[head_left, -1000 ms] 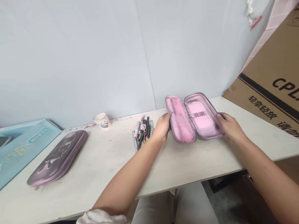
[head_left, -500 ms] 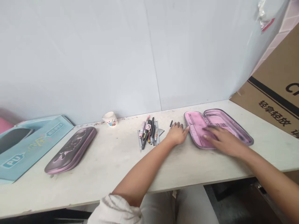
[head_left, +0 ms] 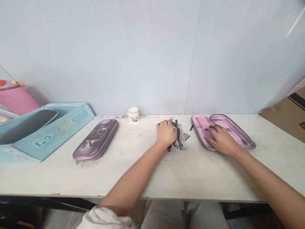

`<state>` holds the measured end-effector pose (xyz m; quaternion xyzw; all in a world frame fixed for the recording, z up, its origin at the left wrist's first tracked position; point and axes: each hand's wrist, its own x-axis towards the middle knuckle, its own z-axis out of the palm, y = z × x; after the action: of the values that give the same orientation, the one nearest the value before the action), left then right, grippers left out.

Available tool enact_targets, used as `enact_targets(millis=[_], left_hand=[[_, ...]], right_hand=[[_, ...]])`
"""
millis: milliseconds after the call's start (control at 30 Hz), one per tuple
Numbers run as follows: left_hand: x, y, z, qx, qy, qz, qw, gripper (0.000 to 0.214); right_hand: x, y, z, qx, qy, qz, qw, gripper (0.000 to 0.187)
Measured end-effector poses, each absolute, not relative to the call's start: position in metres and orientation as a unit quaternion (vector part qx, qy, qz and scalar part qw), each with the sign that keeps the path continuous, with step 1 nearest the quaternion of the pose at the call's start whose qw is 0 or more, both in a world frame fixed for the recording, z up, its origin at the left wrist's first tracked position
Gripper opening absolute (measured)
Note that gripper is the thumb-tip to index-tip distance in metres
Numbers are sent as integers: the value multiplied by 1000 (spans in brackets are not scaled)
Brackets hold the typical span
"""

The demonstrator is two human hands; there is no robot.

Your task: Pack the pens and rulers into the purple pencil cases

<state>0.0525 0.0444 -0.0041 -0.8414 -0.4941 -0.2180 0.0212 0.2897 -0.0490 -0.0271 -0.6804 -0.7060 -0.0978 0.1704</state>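
An open pencil case (head_left: 195, 135) with a pink lining lies unfolded on the right of the table. My right hand (head_left: 220, 140) rests over its left half, fingers spread, holding nothing I can see. Over the left side of a pile of pens (head_left: 178, 135) is my left hand (head_left: 166, 133), its fingers apart and bent downward. The fingertips and part of the pile are hidden beneath it. A clear ruler (head_left: 184, 143) and a set square (head_left: 186, 136) stick out under the pens. One small dark pen piece (head_left: 191, 128) lies between pile and case.
A closed dark-and-pink pencil case (head_left: 96, 140) lies to the left. Near the wall stands a paper cup (head_left: 133, 114). A light blue box (head_left: 59, 130) with a dark case inside sits at far left. Cardboard (head_left: 288, 114) is at the right end.
My left hand has moved left from beside the open pencil case onto the pen pile. My right hand stays at the case. The view has turned left.
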Motion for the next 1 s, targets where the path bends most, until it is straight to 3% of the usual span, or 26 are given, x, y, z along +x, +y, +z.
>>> enact_targets(millis=[167, 300, 433, 600, 667, 833, 1000], left_hand=[[20, 53, -21, -814, -554, -170, 31, 50], [13, 45, -14, -822, -521, -229, -29, 43], [15, 18, 9, -796, -401, -313, -328, 32], [22, -16, 31, -560, -262, -215, -756, 41], [25, -20, 33, -446, -232, -203, -840, 36], [29, -20, 24, -368, -230, -211, -876, 33], [25, -17, 14, -392, -255, -272, -841, 22]], right_hand=[[233, -18, -21, -653, -712, -106, 233, 38], [197, 1, -12, -624, -700, -54, 344, 37], [175, 6, 0, -600, -630, 105, 481, 46], [155, -10, 12, -519, -459, 444, 569, 44], [150, -17, 13, -500, -377, 525, 577, 46], [144, -22, 8, -509, -275, 600, 553, 50], [139, -22, 4, -460, -321, 577, 594, 37]])
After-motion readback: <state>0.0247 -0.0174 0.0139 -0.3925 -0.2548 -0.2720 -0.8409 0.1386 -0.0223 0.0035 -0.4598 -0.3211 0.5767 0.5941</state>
